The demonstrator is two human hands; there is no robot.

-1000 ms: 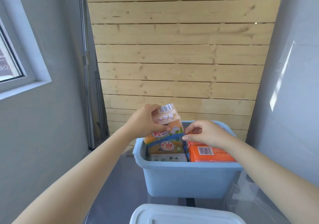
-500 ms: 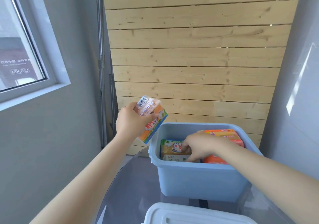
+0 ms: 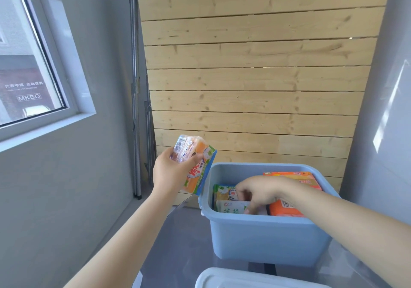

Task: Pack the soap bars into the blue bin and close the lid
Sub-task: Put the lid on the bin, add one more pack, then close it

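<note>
left grip [image 3: 171, 172] around barcoded soap pack [image 3: 195, 165]

Our left arm reaches up from the near left, bare to the wrist, and our left hand [image 3: 172, 174] is raised, fingers and thumb wrapped round what it holds, thumb lying across the front face. Our right arm crosses in from the near right, forearm sloping down and leftward. Our right hand [image 3: 259, 193] hangs lower and to the right of the left one, knuckles up, fingers curled downward; the fingertips seem to pinch something, though the view there is too blurred for us to be sure.
</note>
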